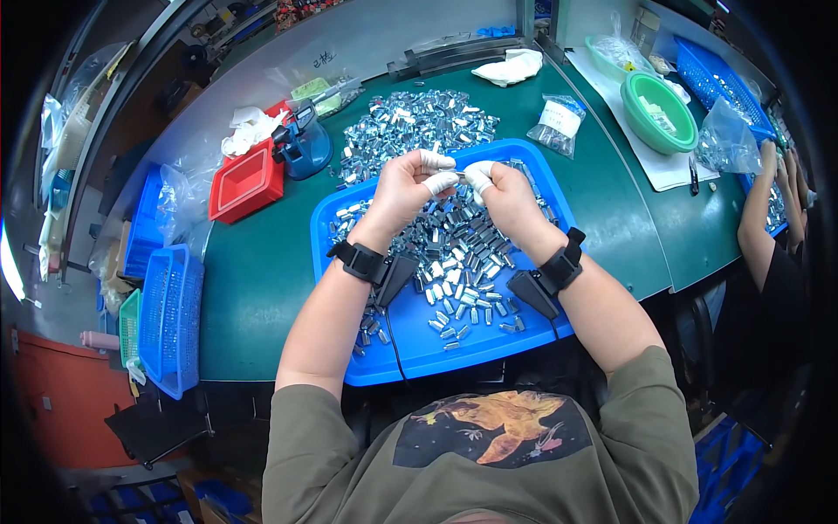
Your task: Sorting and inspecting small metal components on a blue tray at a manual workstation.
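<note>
My left hand (403,194) and my right hand (513,205) meet over the far part of a blue tray (419,371). White covers wrap several fingertips on both. Pinched between them is a small silvery metal part (462,174), mostly hidden by the fingers. Many short, shiny metal pieces (454,266) lie heaped in the tray below, thinning out toward its near edge. Just beyond the tray, a second large heap of similar metal pieces (419,118) spreads on the green table (624,231). Each wrist wears a black strap with a dark box and a cable.
Left of the tray are a red bin (246,182), a blue tape-dispenser-like object (307,144) and blue baskets (170,319). A bag of parts (557,125) and a white cloth (508,67) lie at the back. Rightward stand a green bowl (659,113) and another person's arms (758,210).
</note>
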The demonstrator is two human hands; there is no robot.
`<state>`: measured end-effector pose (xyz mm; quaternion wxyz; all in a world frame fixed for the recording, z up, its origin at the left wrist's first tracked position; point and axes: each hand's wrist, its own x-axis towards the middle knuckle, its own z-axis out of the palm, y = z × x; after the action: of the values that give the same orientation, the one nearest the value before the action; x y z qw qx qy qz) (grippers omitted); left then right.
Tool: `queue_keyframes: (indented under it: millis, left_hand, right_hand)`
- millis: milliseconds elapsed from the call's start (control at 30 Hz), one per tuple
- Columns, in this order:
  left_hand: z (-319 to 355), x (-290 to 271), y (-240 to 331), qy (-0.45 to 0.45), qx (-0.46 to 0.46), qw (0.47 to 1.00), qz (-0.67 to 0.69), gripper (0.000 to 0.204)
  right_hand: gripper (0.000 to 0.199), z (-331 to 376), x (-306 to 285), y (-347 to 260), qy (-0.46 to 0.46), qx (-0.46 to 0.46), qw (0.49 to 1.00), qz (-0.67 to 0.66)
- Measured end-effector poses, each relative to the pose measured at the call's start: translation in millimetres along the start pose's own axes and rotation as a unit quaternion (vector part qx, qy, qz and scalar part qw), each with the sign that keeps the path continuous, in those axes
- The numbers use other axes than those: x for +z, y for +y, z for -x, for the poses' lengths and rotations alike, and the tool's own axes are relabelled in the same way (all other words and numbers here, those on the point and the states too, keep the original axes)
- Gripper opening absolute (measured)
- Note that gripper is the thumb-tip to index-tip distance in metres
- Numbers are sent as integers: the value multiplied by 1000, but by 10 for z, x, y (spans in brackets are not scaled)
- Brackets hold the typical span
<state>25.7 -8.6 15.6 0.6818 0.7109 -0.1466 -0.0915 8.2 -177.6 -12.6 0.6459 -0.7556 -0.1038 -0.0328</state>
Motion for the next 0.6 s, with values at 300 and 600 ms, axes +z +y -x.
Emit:
queue_keyframes:
  millis: [300,600]
  left_hand:
    - [8,33,7,-7,85,995,-42,15]
    - [-282,-470,-105,135,81,987,35,9]
  right_hand:
    - [14,25,-63,-205,-70,135,980,-131]
    - [21,-63,-90,-164,57,-32,997,51]
